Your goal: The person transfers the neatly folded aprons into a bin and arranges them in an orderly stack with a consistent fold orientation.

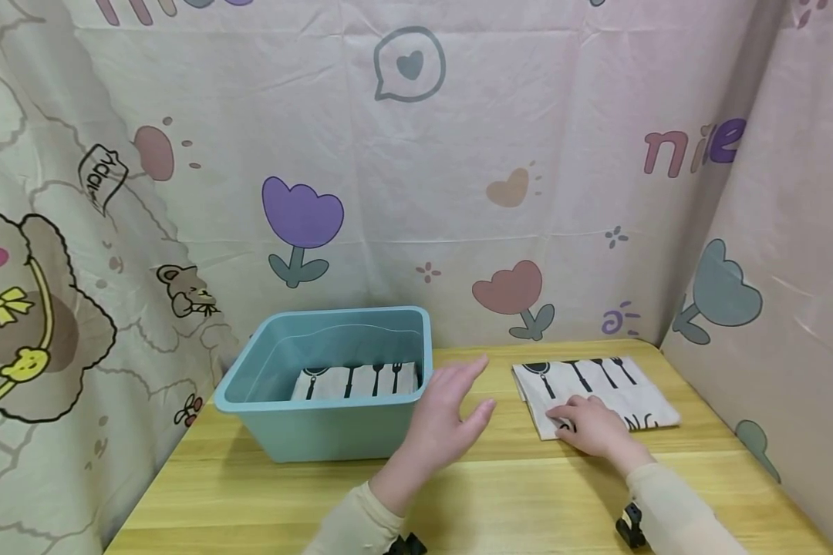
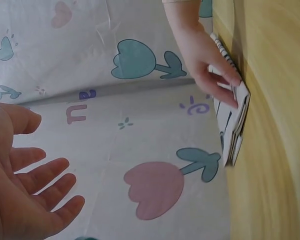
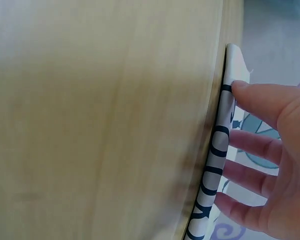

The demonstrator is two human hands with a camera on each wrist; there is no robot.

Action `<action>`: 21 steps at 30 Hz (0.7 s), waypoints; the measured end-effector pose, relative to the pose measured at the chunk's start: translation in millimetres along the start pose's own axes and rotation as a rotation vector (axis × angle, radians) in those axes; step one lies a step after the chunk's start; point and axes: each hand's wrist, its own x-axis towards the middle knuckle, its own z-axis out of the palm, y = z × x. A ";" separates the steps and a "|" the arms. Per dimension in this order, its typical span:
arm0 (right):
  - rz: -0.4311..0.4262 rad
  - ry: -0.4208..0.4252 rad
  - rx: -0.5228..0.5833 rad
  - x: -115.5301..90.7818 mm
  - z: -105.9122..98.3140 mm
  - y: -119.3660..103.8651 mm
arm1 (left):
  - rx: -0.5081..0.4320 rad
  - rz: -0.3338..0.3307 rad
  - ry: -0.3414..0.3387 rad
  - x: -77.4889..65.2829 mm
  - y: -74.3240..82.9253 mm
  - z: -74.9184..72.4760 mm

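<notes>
A folded white cloth [image 1: 527, 383] printed with black utensils and letters lies flat on the table at the right. My right hand [image 1: 592, 428] rests on its near left part, fingertips on the top layer; in the right wrist view the thumb [image 3: 262, 97] touches the cloth by its folded front edge. The stacked layers of its side show in the left wrist view. My left hand [image 1: 440, 420] is raised beside the blue bin [image 1: 333, 432], fingers spread and holding nothing. Inside the bin lies another white cloth [image 1: 361, 381] with the same utensil print, partly hidden by the front wall.
The bin stands on the left part of the yellow wooden table [image 1: 514, 501]. A pale printed curtain [image 1: 403, 169] hangs behind the table and along both sides, close to its edges.
</notes>
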 end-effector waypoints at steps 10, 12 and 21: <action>-0.076 0.046 0.011 -2.4 5.3 -14.4 | -0.164 -0.317 -0.110 -6.1 -6.1 30.9; -0.094 0.054 0.022 -3.1 5.4 -17.3 | -0.202 -0.373 -0.112 -7.4 -9.3 36.2; -0.175 0.080 0.047 -5.1 6.6 -30.3 | -0.370 -0.576 -0.092 -10.6 -29.4 55.5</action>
